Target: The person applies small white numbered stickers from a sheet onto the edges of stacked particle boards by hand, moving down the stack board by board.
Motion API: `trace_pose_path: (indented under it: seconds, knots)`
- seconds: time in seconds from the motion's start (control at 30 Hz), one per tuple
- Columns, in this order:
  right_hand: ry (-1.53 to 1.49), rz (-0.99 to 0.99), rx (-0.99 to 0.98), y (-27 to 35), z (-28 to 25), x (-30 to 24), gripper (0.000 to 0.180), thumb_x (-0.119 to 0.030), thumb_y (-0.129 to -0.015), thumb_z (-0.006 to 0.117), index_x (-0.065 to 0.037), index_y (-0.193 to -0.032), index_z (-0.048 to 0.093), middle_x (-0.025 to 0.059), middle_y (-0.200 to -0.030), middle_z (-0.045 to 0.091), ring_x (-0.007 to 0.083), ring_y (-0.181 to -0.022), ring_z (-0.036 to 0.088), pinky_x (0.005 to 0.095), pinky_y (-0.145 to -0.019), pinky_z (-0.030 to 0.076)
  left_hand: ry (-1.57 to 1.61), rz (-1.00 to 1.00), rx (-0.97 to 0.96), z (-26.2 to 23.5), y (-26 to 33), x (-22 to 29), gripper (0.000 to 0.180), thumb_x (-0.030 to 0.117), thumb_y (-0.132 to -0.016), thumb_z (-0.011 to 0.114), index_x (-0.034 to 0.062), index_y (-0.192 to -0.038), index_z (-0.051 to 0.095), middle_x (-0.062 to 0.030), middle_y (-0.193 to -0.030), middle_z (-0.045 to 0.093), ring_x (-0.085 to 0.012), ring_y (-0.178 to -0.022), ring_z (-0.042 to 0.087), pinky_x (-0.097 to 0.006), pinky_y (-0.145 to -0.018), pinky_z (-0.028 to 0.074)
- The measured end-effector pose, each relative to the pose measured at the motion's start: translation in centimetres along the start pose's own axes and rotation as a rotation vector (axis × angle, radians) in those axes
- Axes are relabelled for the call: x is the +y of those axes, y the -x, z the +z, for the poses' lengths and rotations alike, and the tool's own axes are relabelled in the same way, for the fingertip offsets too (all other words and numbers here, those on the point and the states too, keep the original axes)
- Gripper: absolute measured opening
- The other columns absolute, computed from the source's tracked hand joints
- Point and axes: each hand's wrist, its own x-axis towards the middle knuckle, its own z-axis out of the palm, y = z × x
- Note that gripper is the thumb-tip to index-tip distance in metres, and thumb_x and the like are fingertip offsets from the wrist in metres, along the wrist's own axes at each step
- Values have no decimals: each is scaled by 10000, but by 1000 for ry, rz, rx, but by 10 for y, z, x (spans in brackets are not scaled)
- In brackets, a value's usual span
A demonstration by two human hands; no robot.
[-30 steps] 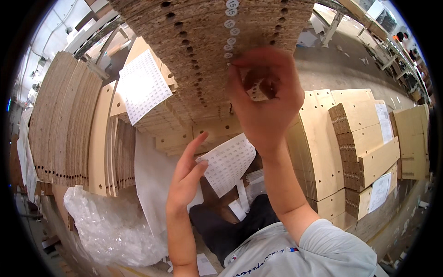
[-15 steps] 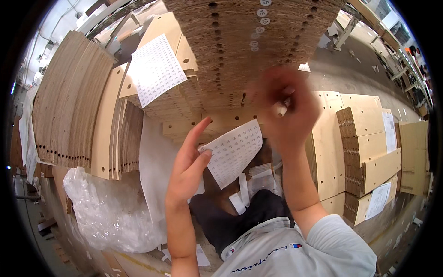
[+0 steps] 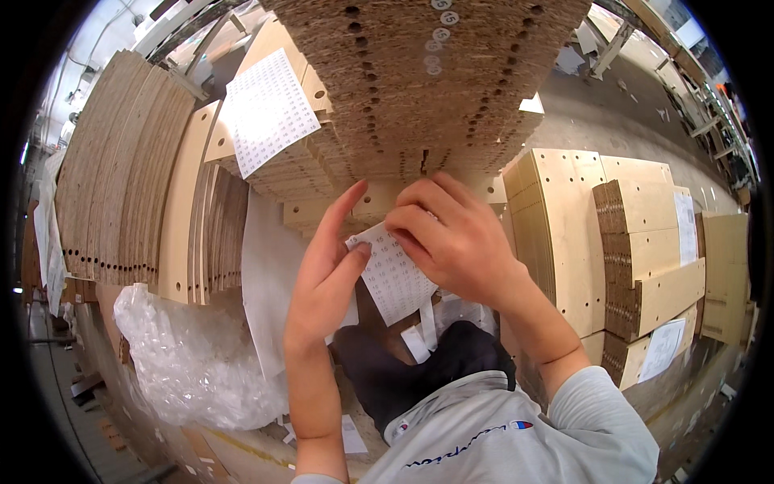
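Note:
My left hand (image 3: 322, 282) pinches a white sheet of small round-looking stickers (image 3: 393, 278) at its upper left corner, thumb on top and index finger stretched away. My right hand (image 3: 451, 238) is closed over the sheet's upper right part. Its bent fingertips press at the top edge; a bit of white shows among the fingers, too small to name. Just beyond stands a tall stack of drilled particle boards (image 3: 435, 89), with several round white stickers (image 3: 440, 34) in a row on its edges. Pale drilled boards (image 3: 302, 211) lie under my fingers.
A second sticker sheet (image 3: 270, 113) lies on a board stack to the left. Upright boards (image 3: 121, 177) lean at far left, above crumpled clear plastic wrap (image 3: 189, 363). On the right stand pale board stacks (image 3: 568, 234), some bearing printed papers (image 3: 663, 348).
My right hand has come back from the tall stack, down and left, onto the sticker sheet. My left hand has kept hold of the sheet nearly in place.

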Motion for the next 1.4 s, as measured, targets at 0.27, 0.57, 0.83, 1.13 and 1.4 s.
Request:
trace_pose_path:
  seconds: [0.27, 0.57, 0.83, 1.13, 1.4]
  knots:
    - [-178, -55, -18, -13, 6, -6, 332, -31, -724, 722, -97, -1043, 653, 53, -947, 640, 263, -923, 631, 389, -809, 509, 130, 20, -86, 9, -4, -8, 760, -123, -893, 426, -11, -1602, 177, -116, -1405, 497, -100, -1123, 522, -231, -954, 433]
    - [-229, -85, -30, -4, -1, -2, 297, -52, -743, 697, -67, -1037, 652, 42, -861, 637, 245, -858, 613, 369, -770, 500, 205, -27, -189, 10, -5, -18, 839, -126, -874, 492, 30, -1623, 148, -67, -1625, 301, -132, -1317, 463, -295, -1053, 428]
    - [50, -326, 151, 9, 0, -2, 232, -133, -755, 703, -81, -975, 650, 22, -844, 622, 186, -775, 600, 340, -683, 489, 154, -51, -186, 7, -6, -11, 848, 83, -851, 563, -28, -1604, 187, -60, -1494, 469, -53, -1011, 550, -217, -855, 461]
    - [-423, 147, 211, 0, -3, 4, 237, -8, -776, 760, -74, -971, 643, 20, -894, 679, 126, -687, 613, 260, -596, 468, -28, -96, -24, 4, 2, -27, 693, -13, -968, 494, 35, -1607, 230, -35, -1317, 550, -44, -748, 478, -204, -668, 425]
    - [-399, 373, 672, -48, -2, 16, 127, -16, -820, 746, -48, -919, 674, 9, -675, 650, 68, -538, 546, 217, -513, 418, 1, -137, -1, 5, 16, -52, 641, 53, -967, 555, 91, -1576, 358, 64, -1309, 562, -25, -725, 380, -191, -679, 373]
